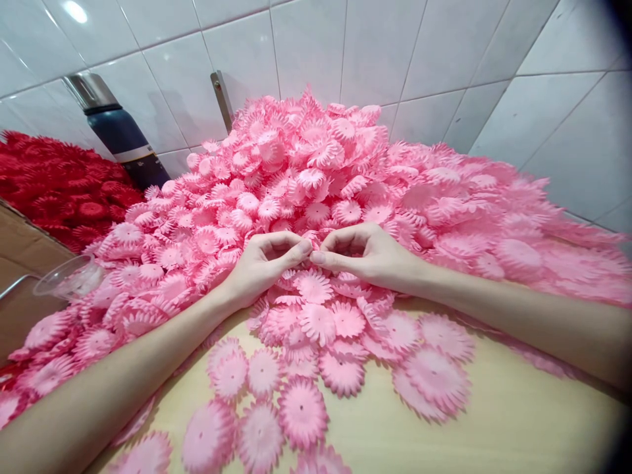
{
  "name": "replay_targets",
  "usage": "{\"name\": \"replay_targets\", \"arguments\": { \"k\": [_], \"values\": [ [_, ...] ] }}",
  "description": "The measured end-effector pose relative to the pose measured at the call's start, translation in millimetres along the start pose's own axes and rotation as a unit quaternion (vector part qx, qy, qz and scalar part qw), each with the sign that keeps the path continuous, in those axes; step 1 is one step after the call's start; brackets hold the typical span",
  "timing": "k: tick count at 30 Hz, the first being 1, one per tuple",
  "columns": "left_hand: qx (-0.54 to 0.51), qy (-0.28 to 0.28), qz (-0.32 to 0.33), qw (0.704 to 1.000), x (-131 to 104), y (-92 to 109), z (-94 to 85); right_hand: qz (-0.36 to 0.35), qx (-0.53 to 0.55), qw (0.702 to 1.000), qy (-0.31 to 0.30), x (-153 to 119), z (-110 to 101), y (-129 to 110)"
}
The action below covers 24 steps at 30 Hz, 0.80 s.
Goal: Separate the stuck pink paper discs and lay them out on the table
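My left hand (270, 263) and my right hand (368, 253) meet in the middle of the view, thumbs and fingertips pinched and nearly touching. Whatever sits in the two pinches is tiny or hidden, and pink shows right behind the fingertips. Both hands are over the front of a big heap of pink fabric flower petals (316, 178), round with fringed edges and a small hole in the centre. Below the hands, loose pink petals (302, 411) lie flat on the pale wooden tabletop (375, 434), some overlapping in small stacks.
At the left are a heap of red petals (69, 191), a dark blue flask (121, 135) with a steel cap, a clear plastic cup (66, 276) and a cardboard box (29, 243). A metal bracket (222, 99) stands against the white tiled wall (380, 46) behind the pink heap.
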<state>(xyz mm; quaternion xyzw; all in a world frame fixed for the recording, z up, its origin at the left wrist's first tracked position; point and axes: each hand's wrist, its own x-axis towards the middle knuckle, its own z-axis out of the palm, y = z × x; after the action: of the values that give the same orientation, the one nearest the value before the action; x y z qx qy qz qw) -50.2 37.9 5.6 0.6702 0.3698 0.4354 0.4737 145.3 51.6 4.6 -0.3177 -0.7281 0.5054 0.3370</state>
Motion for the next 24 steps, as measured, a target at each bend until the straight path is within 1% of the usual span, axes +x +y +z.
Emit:
{"name": "replay_targets", "arguments": {
  "k": [5, 10, 16, 24],
  "values": [
    [0.018, 0.001, -0.002, 1.000, -0.8, 0.5, -0.7, 0.006, -0.010, 1.000, 0.005, 0.5, -0.1, -0.2],
    [0.033, 0.006, -0.004, 0.999, -0.5, 0.3, -1.0, -0.006, -0.002, 1.000, -0.011, 1.0, -1.8, 0.1],
    [0.036, 0.010, -0.008, 0.999, -0.2, -1.3, -1.3, 0.000, 0.015, 1.000, -0.026, 0.7, -4.3, 0.1],
    [0.044, 0.003, -0.004, 0.999, -0.5, 0.6, -0.8, 0.006, 0.015, 1.000, -0.019, 2.6, -3.5, 0.7]
  ]
}}
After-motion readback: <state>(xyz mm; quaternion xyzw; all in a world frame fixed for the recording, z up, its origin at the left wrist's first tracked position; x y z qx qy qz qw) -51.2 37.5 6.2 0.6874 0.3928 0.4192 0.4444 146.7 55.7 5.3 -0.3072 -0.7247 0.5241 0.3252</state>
